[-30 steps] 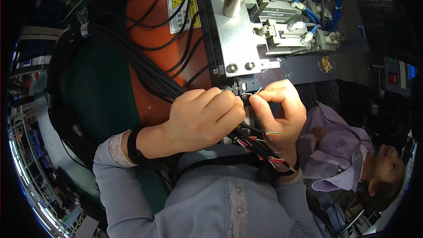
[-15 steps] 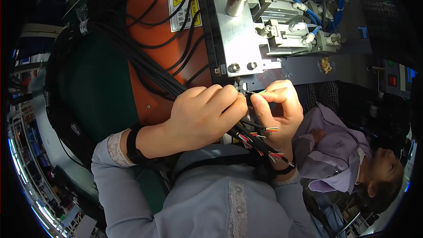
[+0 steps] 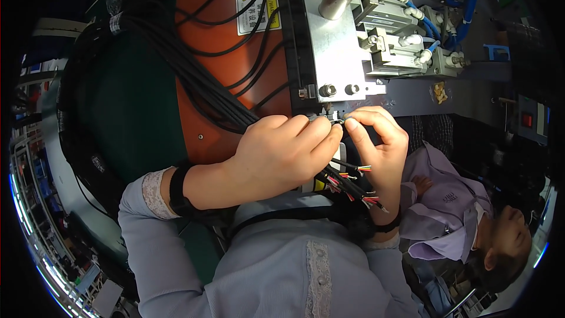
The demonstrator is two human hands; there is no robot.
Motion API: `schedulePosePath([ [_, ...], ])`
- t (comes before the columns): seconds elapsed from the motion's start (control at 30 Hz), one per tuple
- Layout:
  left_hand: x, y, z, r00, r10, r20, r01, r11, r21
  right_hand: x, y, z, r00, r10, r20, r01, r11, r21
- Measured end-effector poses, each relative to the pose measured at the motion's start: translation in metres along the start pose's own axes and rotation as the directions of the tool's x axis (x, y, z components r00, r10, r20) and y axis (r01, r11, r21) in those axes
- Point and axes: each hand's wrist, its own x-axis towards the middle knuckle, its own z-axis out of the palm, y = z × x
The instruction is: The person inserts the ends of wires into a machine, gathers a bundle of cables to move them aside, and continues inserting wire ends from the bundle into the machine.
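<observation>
Cables (image 3: 194,76) are running as a thick black bundle from the upper left of the frame toward the centre, where they are passing under your left hand (image 3: 285,147). Its grip is curling closed over them, knuckles facing up; the fingertips are partly hidden. Black cable ends (image 3: 353,188) are jutting out below and to the right of that hand, fanning coloured wires (image 3: 366,168) in front of your right wrist.

Your right hand (image 3: 379,141) is sitting right of centre, thumb and forefinger pinching at a thin dark piece (image 3: 339,122) between the two hands; it is too small to identify. Both sets of fingertips are working close together, just below a small metal fixture (image 3: 334,114).

Above, a bright metal plate (image 3: 338,53) is catching the light, with metal cylinders (image 3: 391,47) standing to its right and a blue hose (image 3: 471,0) curving at the upper right. An orange panel (image 3: 226,72) is lying behind the bundle, carrying a warning label (image 3: 259,9). A packet of yellowish bits (image 3: 439,92) is resting right of the plate. A co-worker in a lilac jacket (image 3: 444,200) is sitting at the right.
</observation>
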Motion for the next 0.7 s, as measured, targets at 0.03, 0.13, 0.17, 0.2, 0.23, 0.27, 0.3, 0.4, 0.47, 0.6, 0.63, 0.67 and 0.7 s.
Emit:
schedulePosePath([
  [0.03,0.0,0.0,0.001,1.0,-0.012,0.015,0.012,1.0,0.003,0.002,0.0,0.005,0.999,-0.042,-0.022,0.041,0.997,-0.066],
  [0.13,-0.001,0.0,0.002,0.998,-0.05,0.027,0.048,0.996,0.076,0.004,-0.001,0.014,0.99,-0.132,-0.057,0.119,0.973,-0.2],
  [0.17,-0.001,0.001,0.002,0.997,-0.07,0.034,0.066,0.991,0.114,0.003,-0.003,0.014,0.992,-0.121,-0.041,0.109,0.968,-0.225],
  [0.2,-0.001,0.003,0.002,0.997,-0.073,0.035,0.068,0.991,0.116,0.002,-0.004,0.014,0.994,-0.109,-0.026,0.099,0.963,-0.25],
  [0.23,-0.001,0.005,0.0,0.995,-0.085,0.054,0.078,0.989,0.124,0.001,-0.004,0.014,0.995,-0.098,-0.011,0.091,0.957,-0.275],
  [0.27,-0.001,0.007,-0.001,0.993,-0.098,0.072,0.088,0.987,0.132,0.001,-0.003,0.014,0.995,-0.098,-0.01,0.092,0.958,-0.272],
  [0.3,0.0,0.009,-0.002,0.99,-0.11,0.09,0.097,0.985,0.142,0.0,-0.001,0.015,0.992,-0.125,-0.032,0.113,0.959,-0.261],
  [0.4,0.004,0.011,-0.005,0.993,-0.098,0.073,0.086,0.985,0.147,-0.003,0.004,0.017,0.98,-0.178,-0.091,0.152,0.958,-0.243],
  [0.47,0.008,0.011,-0.006,0.994,-0.09,0.066,0.079,0.985,0.152,-0.003,0.005,0.018,0.986,-0.076,-0.148,0.064,0.994,-0.086],
  [0.6,0.014,0.008,-0.004,0.998,-0.066,0.021,0.062,0.986,0.156,-0.009,0.019,0.018,0.959,0.272,-0.08,-0.221,0.893,0.392],
  [0.63,0.015,0.007,-0.003,0.998,-0.06,0.008,0.058,0.99,0.132,-0.011,0.021,0.018,0.919,0.394,0.009,-0.332,0.761,0.558],
  [0.67,0.015,0.006,-0.001,0.998,-0.055,-0.005,0.055,0.993,0.108,-0.012,0.023,0.017,0.92,0.393,0.006,-0.329,0.761,0.559],
  [0.7,0.016,0.005,-0.001,0.999,-0.049,-0.019,0.051,0.995,0.082,-0.013,0.024,0.016,0.934,0.357,-0.026,-0.296,0.811,0.505],
])
